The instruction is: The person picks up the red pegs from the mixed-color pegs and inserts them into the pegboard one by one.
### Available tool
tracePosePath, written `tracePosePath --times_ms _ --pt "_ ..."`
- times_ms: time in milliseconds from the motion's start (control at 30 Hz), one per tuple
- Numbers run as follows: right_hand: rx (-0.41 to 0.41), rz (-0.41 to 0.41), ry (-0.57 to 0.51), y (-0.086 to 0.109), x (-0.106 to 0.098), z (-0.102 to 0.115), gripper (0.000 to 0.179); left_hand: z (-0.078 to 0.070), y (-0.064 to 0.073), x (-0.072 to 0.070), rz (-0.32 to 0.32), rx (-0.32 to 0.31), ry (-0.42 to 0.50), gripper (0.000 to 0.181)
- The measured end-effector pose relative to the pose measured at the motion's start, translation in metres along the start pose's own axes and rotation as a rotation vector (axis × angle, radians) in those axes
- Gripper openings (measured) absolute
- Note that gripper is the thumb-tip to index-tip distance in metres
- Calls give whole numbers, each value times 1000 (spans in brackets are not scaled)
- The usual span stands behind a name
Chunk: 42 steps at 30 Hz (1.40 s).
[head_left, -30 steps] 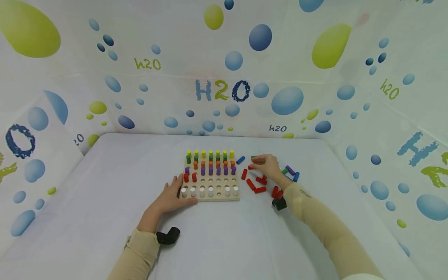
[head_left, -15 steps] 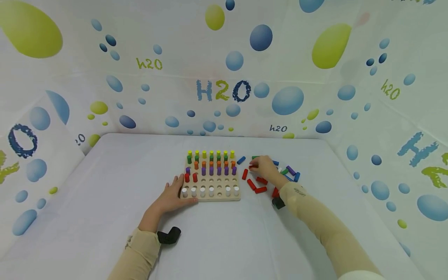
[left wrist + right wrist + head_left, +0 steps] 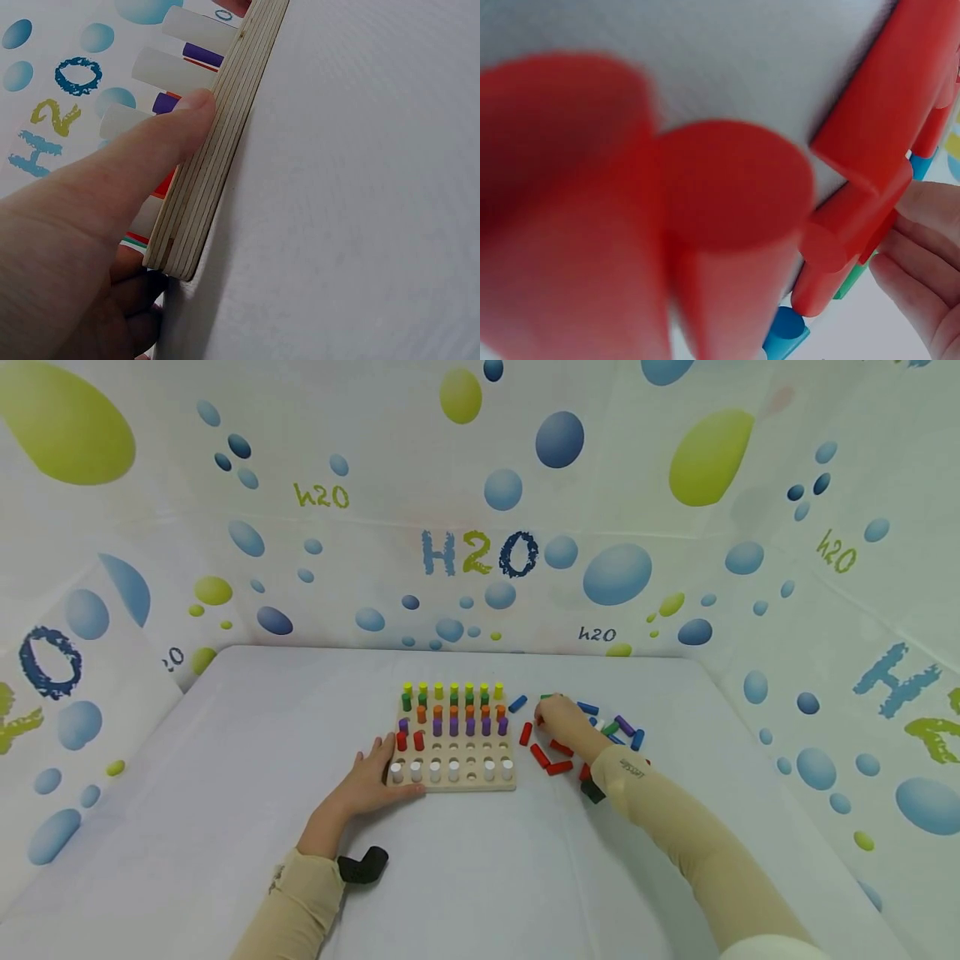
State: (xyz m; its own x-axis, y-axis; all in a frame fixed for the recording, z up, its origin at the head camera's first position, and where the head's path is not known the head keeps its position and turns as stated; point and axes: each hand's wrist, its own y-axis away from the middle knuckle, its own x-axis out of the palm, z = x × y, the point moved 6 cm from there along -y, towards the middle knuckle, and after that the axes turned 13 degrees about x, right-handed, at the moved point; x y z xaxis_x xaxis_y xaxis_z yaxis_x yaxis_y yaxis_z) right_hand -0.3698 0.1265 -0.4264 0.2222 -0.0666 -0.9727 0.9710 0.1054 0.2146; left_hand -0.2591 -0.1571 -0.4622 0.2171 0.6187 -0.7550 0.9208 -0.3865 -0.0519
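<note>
A wooden pegboard (image 3: 450,783) carries rows of yellow, green, orange, purple, red and white pegs. At its front left corner, my left hand (image 3: 367,783) lies with spread fingers along the left side. Its thumb (image 3: 169,131) rests against the front edge in the left wrist view. Right of the board, my right hand (image 3: 567,724) pinches a red peg (image 3: 879,235) between its fingers, mostly hidden by them. Two red pegs (image 3: 418,741) stand at the left of their row, with bare holes beside them.
Several loose red pegs (image 3: 560,768) lie around and under the right hand. Blue pegs (image 3: 588,708), a purple peg (image 3: 624,725) and a green peg (image 3: 611,727) lie farther right. A white cloth (image 3: 487,868) covers the table; a printed sheet hangs behind.
My right fingers have curled round the red peg, which now shows less from above. The right forearm has shifted slightly left. The left hand stays on the board.
</note>
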Motion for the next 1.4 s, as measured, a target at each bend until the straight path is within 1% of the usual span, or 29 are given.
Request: tracePosePath --times_ms 67,167,333,467,567,667,733,833,967,1200,1400 --pt "-5 -2 -7 1 0 0 19 0 0 1 1 -1 4 112" --pt "-25 -27 -32 2 -1 -2 19 1 0 1 -2 -1 3 112" --pt "-21 -69 -151 5 -2 -9 18 2 -1 2 -1 4 -2 113" --pt "22 -84 -338 4 -2 -18 19 1 0 2 -2 9 0 113" --pt "53 -85 -510 2 -2 -27 20 0 0 0 -2 9 5 113" --pt "84 -87 -660 2 0 -35 21 0 1 0 -2 6 7 113" --pt "96 -88 -746 2 1 -38 21 -1 1 0 -1 6 6 113" --pt "116 -99 -845 4 2 -43 21 -1 1 0 0 5 4 113" --pt "146 -110 -922 6 3 -48 24 -1 1 0 0 4 5 113" --pt "225 -75 -1048 7 8 -53 28 0 1 0 0 0 0 113" --pt "234 -77 -1099 9 9 -51 29 -1 0 -1 -3 0 -1 112"
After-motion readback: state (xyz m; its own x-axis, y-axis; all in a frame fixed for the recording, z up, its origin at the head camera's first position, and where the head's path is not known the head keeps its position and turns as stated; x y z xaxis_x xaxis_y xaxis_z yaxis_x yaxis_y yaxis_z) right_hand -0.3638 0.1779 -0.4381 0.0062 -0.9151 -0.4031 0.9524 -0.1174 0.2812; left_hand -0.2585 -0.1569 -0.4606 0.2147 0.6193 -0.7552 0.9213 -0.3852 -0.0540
